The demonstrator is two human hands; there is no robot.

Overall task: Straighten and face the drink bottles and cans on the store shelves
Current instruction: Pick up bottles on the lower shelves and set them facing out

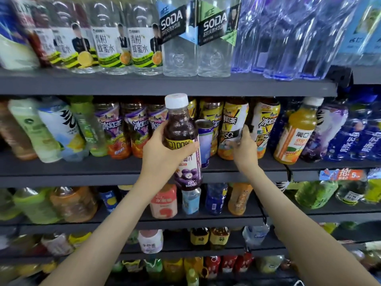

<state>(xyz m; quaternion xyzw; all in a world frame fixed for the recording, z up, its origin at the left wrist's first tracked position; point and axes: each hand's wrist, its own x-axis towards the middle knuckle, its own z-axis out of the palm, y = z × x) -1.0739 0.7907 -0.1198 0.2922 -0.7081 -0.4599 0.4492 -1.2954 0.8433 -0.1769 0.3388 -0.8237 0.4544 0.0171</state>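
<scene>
— Which step?
— Facing the middle shelf [82,172]. My left grip [165,149] is clamped round the grape juice bottle [181,129], held just in front of the shelf. My right grip [244,145] wraps a yellow tea bottle [233,120] standing to the right.
— Next?
— Probably a free slot for the juice, label outward.
— Counts?
— One juice, one can [206,141] behind it, three purple tea bottles [134,129] left.

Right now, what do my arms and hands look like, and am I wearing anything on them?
Both forearms are bare all the way to the frame's edge, with no sleeves, gloves or watch showing. The left hand and right hand show no rings, though blur limits that. A thin black cord hangs beside the right forearm; whether it is worn cannot be told.
</scene>
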